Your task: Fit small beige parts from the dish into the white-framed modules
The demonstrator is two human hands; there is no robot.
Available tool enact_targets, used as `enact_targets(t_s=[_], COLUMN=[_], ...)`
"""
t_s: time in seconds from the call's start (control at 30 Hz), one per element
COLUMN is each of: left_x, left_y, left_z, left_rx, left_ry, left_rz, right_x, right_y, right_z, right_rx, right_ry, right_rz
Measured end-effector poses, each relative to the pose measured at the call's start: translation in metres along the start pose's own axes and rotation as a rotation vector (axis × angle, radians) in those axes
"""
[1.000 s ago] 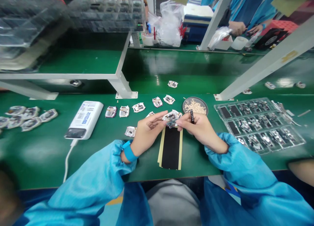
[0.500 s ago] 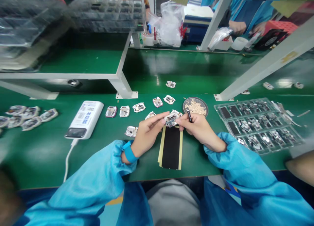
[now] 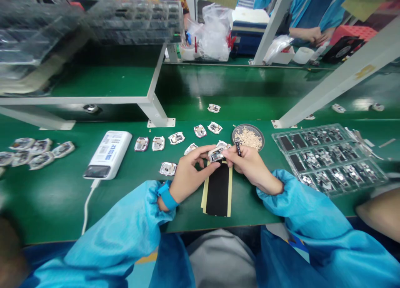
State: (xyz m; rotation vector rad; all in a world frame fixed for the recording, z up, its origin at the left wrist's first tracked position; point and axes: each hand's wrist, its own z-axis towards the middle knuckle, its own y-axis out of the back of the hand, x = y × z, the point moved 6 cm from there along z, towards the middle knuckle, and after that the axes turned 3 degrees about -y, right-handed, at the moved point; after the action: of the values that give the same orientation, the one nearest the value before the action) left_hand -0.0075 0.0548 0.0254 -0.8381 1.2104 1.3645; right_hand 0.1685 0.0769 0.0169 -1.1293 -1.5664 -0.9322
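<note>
In the middle of the head view, my left hand grips a small white watch case with electronics inside, fingers at its left side and thumb below. My right hand pinches at the right edge of the case. A slim black tool with white lettering sticks up between its fingers; its tip is hidden. Below the hands lies a black sheet with yellow edges. Just beyond the right hand stands a round dish holding small beige pieces. Several similar cases, one being a white case, lie around the left hand.
A white power bank with a cable lies left, near a cluster of cases. A clear tray of small parts is at right. A shelf with plastic trays and slanted posts stand beyond. A co-worker's hands show behind.
The watch case has been tilted and turned between my hands. My left thumb has dropped from its edge to below it. My right hand has shifted slightly left.
</note>
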Motion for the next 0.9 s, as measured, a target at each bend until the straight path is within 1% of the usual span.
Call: enact_targets(t_s=[0.17, 0.23, 0.27, 0.33, 0.4, 0.47, 0.53, 0.63, 0.77, 0.83, 0.9], left_x=[0.000, 0.000, 0.001, 0.003, 0.008, 0.012, 0.013, 0.013, 0.013, 0.011, 0.008], left_y=[0.001, 0.002, 0.002, 0.001, -0.002, -0.005, -0.006, -0.007, -0.010, -0.010, -0.010], left_z=[-0.001, -0.001, -0.001, 0.000, 0.000, 0.000, 0.000, -0.001, -0.004, -0.004, -0.005], left_rx=[-0.026, -0.042, -0.046, -0.033, -0.005, 0.016, 0.017, 0.011, 0.026, 0.021, 0.010], left_ry=[-0.020, -0.012, 0.001, 0.058, 0.149, 0.227, 0.259, 0.253, 0.243, 0.219, 0.178], left_rz=[0.084, 0.087, 0.067, -0.042, -0.212, -0.346, -0.402, -0.415, -0.405, -0.393, -0.367], right_x=[-0.002, -0.001, 0.000, 0.004, 0.008, 0.010, 0.011, 0.009, 0.005, 0.003, 0.004], right_y=[-0.004, -0.004, -0.003, -0.001, -0.001, -0.006, -0.012, -0.015, -0.015, -0.015, -0.016], right_z=[0.000, 0.000, 0.000, -0.002, -0.006, -0.008, -0.010, -0.010, -0.006, -0.005, -0.004], right_rx=[0.022, -0.007, -0.042, -0.133, -0.178, -0.133, -0.062, -0.030, -0.072, -0.095, -0.085], right_ry=[-0.007, 0.036, 0.077, 0.172, 0.244, 0.269, 0.270, 0.254, 0.223, 0.219, 0.230], right_rz=[-0.019, -0.051, -0.071, -0.106, -0.111, -0.086, -0.050, -0.027, -0.070, -0.063, -0.031])
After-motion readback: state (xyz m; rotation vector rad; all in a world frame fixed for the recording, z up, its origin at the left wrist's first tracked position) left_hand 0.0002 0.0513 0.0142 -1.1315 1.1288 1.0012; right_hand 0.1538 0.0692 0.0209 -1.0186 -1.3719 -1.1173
